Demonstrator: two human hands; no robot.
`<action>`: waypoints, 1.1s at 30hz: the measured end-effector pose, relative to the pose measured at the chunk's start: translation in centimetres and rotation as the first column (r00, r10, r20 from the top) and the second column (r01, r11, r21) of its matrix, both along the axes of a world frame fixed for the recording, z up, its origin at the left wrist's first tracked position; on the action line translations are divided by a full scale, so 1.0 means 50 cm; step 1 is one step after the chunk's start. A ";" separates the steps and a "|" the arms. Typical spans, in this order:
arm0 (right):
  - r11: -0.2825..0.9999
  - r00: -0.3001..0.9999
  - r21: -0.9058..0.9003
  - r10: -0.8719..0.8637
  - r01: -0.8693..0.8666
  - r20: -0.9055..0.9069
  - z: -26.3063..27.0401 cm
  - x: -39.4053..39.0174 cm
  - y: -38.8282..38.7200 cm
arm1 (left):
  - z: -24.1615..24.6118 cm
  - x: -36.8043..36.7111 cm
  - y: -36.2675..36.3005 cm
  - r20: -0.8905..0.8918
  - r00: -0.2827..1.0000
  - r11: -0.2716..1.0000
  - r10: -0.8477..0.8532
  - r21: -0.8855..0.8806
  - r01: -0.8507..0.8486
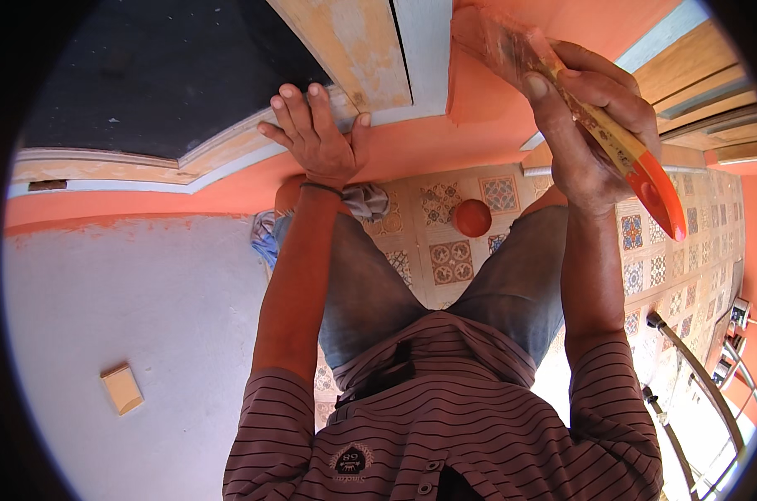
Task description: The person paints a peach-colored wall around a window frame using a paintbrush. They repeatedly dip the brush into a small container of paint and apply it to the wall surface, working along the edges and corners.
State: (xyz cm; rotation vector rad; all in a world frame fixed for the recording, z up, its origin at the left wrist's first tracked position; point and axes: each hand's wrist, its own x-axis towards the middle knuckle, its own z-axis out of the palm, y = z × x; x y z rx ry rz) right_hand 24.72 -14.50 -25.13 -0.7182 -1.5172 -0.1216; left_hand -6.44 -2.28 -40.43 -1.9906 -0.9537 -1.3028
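My right hand [594, 131] grips a paintbrush [632, 160] by its yellow handle, which ends in red. Orange paint coats its bristles, which touch or nearly touch the orange wall [491, 94] beside a pale trim strip [425, 56]. Nothing is held in my left hand [325, 147]. Its fingers are spread against the lower corner of a wooden frame [353, 50] around a dark panel [178, 75]. Below, between my knees, a small red-orange bowl [472, 218] rests on the patterned tile floor [452, 263]; its contents are unclear.
A grey cloth [367, 201] lies by my left knee. Leftward, a pale grey surface [184, 300] meets the orange paint at a ragged edge and bears a small tan block [122, 389]. Curved metal tubes [698, 366] and small containers [739, 312] stand at right, below wooden panelling [698, 69].
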 end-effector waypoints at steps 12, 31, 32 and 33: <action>0.999 0.999 0.030 0.013 -0.012 -0.034 0.010 -0.003 0.006 | 0.001 -0.001 -0.002 -0.007 1.000 1.000 0.003 -0.010 -0.003; 0.996 1.000 0.084 -0.005 0.005 0.001 0.040 -0.001 0.013 | -0.002 -0.004 0.000 -0.013 1.000 1.000 0.000 -0.012 0.000; 0.996 1.000 0.085 -0.003 0.003 0.001 0.041 -0.001 0.013 | -0.002 -0.004 0.000 -0.014 1.000 1.000 0.001 -0.012 -0.001; 0.996 1.000 0.087 -0.001 0.001 0.001 0.042 -0.001 0.012 | -0.002 -0.004 -0.001 -0.015 1.000 1.000 -0.002 -0.009 0.002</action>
